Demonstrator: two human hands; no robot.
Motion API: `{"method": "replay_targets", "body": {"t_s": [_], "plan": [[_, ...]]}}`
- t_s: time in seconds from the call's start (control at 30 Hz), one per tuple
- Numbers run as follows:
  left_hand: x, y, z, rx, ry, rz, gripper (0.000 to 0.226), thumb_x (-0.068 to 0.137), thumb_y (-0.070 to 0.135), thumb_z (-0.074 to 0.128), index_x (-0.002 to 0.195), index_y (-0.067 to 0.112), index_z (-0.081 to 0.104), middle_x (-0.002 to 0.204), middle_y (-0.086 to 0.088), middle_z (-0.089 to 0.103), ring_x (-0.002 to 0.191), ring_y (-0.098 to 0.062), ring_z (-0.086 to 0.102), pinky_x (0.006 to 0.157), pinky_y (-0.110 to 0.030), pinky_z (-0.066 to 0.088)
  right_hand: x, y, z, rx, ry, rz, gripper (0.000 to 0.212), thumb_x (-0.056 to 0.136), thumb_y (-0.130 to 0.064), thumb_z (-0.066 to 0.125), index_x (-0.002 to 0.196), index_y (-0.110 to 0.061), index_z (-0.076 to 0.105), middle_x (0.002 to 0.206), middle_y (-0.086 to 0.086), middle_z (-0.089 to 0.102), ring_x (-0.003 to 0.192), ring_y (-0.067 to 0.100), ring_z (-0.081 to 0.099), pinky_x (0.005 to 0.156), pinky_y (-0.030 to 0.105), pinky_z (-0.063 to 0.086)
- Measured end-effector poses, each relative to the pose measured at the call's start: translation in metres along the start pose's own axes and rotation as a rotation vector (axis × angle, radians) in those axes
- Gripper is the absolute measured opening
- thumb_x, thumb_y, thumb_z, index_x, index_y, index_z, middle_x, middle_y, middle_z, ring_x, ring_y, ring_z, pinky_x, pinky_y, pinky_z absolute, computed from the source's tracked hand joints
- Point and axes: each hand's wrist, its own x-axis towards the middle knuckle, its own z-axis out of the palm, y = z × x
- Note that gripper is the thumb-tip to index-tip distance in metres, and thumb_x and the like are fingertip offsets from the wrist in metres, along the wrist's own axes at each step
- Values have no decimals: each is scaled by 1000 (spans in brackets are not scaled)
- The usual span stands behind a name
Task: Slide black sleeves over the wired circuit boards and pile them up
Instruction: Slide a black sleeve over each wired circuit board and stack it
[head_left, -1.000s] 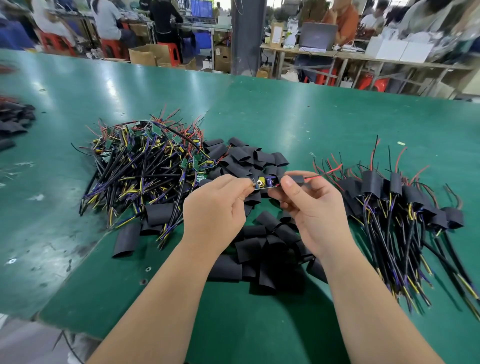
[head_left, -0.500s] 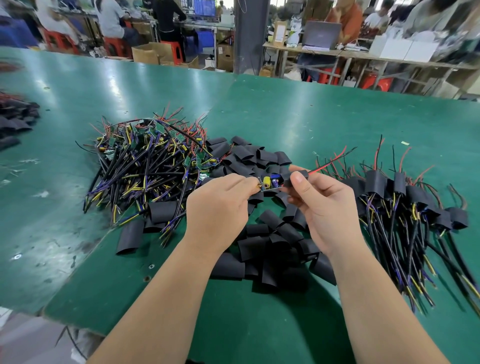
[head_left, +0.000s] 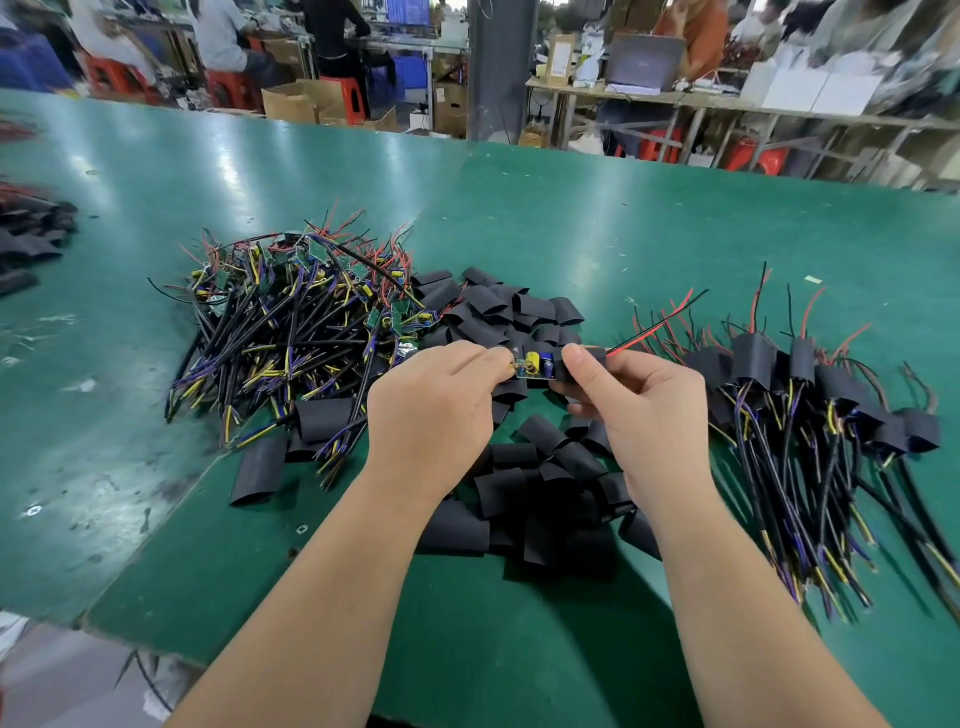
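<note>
Item in work: one wired circuit board (head_left: 535, 368), held just above the desk (head_left: 571, 218) between both hands, a yellow round component and a blue one showing. Left hand (head_left: 441, 410): grip pinched on the board's left end. Right hand (head_left: 639, 415): grip closed round a black sleeve (head_left: 589, 358) already threaded over the red and black leads (head_left: 654, 325), its mouth at the board's right edge; board judged not yet covered. Done: pile of sleeved boards (head_left: 810, 395), right. Left to do: larger tangled heap of bare boards (head_left: 291, 322), left; loose sleeves (head_left: 545, 493) heaped in the middle beneath the hands. Judged well short of half. Sleeves: matte black tubes, pressed flat, soft and creased. Wires: glossy insulation in black, yellow, purple, red. Desk: smooth green mat with a sheen, scuffed at near left.
</note>
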Motion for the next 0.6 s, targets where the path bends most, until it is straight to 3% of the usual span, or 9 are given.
{"method": "replay_targets", "body": {"t_s": [0.07, 0.17, 0.33, 0.43, 0.5, 0.6], "plan": [[0, 0, 0, 7, 5, -6, 21, 76, -7, 64, 84, 9, 75, 73, -3, 70, 64, -25, 65, 48, -33, 51, 1, 0, 0, 199, -52, 105, 22, 82, -23, 75, 63, -14, 72, 72, 6, 72, 74, 21, 73, 58, 25, 54], [0, 0, 0, 11, 6, -6, 22, 77, -7, 62, 85, 9, 75, 73, -3, 70, 63, -25, 65, 47, -34, 50, 1, -3, -2, 355, -133, 177, 13, 78, -22, 74, 68, -14, 76, 84, 6, 74, 78, 20, 72, 58, 21, 50], [0, -1, -1, 16, 13, -15, 23, 75, -8, 62, 84, 9, 75, 73, -2, 70, 62, -24, 63, 46, -33, 49, 2, -1, -3, 341, -163, 132, 14, 72, -19, 72, 81, -9, 75, 103, -2, 73, 78, 19, 69, 65, 23, 52], [0, -1, -1, -7, 12, -7, 23, 77, -7, 60, 85, 9, 75, 74, -2, 70, 63, -24, 64, 48, -33, 50, 3, 2, -3, 242, -117, 38, 8, 79, -14, 74, 84, -17, 78, 84, -2, 70, 78, 16, 64, 75, 29, 55], [0, -1, 0, -25, 9, -3, 22, 77, -7, 62, 84, 9, 75, 75, -1, 71, 65, -23, 65, 49, -33, 51, 5, 3, -5, 225, -97, 4, 15, 76, -16, 77, 91, -15, 77, 71, 1, 59, 76, 11, 60, 78, 31, 55], [-1, -2, 1, -32, 16, -16, 23, 75, -8, 63, 85, 9, 75, 76, -1, 71, 65, -23, 65, 50, -33, 51, 3, 2, -5, 280, -142, 11, 31, 68, -23, 77, 99, -22, 76, 70, 4, 59, 70, 10, 59, 80, 28, 56]]}}
